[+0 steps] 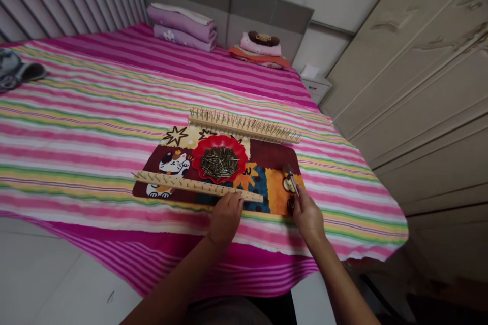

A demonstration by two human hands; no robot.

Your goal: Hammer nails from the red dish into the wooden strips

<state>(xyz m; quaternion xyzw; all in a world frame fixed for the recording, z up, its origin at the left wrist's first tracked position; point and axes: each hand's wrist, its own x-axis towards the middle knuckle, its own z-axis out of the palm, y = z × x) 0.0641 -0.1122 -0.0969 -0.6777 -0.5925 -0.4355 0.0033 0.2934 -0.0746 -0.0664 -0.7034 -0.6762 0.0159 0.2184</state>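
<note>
My left hand (227, 213) is closed at the near edge of a wooden strip (198, 186), close to its right end. Nails stick up from the left part of that strip, and small marks or holes run along the rest. Whether a nail is also between my left fingers cannot be seen. My right hand (308, 213) grips a small hammer (292, 179), its head blurred and raised over the right side of the mat. Behind the strip, a red scalloped bowl (196, 155) holds a heap of nails (219, 163).
A second wooden strip (244, 125), densely studded with nails, lies behind the bowl. Under everything is a patterned mat (267, 155) on a striped bedspread (95, 127). Folded purple bedding (185, 28) and a pile of cloths (261, 51) sit by the headboard. Wardrobe doors (427, 86) stand right.
</note>
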